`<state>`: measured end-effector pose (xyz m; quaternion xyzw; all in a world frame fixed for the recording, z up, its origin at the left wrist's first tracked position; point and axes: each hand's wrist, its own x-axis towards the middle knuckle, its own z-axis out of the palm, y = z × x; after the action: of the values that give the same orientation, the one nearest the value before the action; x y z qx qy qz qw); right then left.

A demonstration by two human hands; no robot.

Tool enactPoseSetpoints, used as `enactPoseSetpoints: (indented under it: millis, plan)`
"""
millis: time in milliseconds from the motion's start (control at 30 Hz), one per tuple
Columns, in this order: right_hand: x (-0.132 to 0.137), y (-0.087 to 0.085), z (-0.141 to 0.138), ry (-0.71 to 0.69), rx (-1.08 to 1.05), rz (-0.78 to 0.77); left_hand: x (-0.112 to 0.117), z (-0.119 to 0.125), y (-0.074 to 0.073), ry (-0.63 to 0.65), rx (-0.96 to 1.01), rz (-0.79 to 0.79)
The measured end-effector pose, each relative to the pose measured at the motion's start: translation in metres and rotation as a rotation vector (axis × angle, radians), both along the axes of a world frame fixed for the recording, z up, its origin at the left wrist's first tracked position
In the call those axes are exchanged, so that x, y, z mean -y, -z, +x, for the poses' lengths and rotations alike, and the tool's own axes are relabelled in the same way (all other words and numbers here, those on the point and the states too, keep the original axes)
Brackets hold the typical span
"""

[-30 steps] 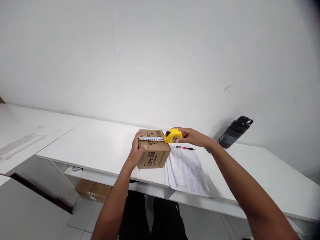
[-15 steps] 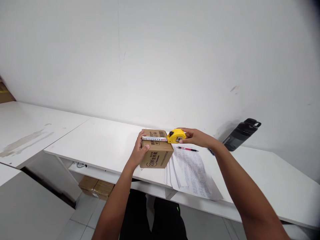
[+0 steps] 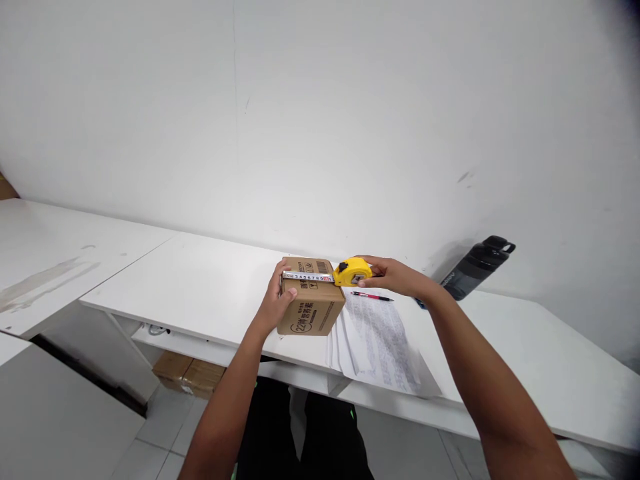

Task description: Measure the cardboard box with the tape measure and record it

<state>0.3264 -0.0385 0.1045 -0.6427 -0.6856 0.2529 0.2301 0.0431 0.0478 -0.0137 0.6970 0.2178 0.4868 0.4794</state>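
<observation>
A brown cardboard box point(image 3: 320, 313) with dark printing stands on the white table. Across its top lies the pulled-out blade point(image 3: 310, 277) of a yellow tape measure point(image 3: 351, 272), with numbers facing up. My left hand point(image 3: 276, 299) grips the box's left side, thumb on the near top edge and fingers by the blade's end. At the box's right edge, my right hand point(image 3: 390, 275) is closed around the tape measure's case. Just right of the box, a red and black pen point(image 3: 373, 296) rests on printed paper sheets point(image 3: 385, 343).
Behind the right forearm a dark water bottle point(image 3: 473, 270) stands on the white table point(image 3: 200, 287) near the wall. Cardboard boxes point(image 3: 187, 375) sit below the tabletop at left. Another white table point(image 3: 125, 233) adjoins on the left.
The view has shifted slightly, so everything sits a little further left. Both hands keep their holds, and the blade stays across the box top with the case at its right edge.
</observation>
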Motion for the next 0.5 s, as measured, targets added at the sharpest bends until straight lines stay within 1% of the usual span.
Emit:
enactPoseSetpoints:
  millis: [167, 333, 500]
  plan:
    - [0.0018, -0.0022, -0.0014, -0.003, 0.014, -0.003, 0.0007, -0.0002, 0.0001, 0.007, 0.026, -0.010]
    - [0.0047, -0.0032, -0.0033, 0.009, 0.048, 0.029, 0.0008, -0.0005, 0.0005, 0.006, 0.015, -0.003]
    - [0.0073, -0.0033, -0.0054, 0.009, 0.026, 0.021, 0.0007, -0.0015, -0.0005, -0.002, 0.001, 0.009]
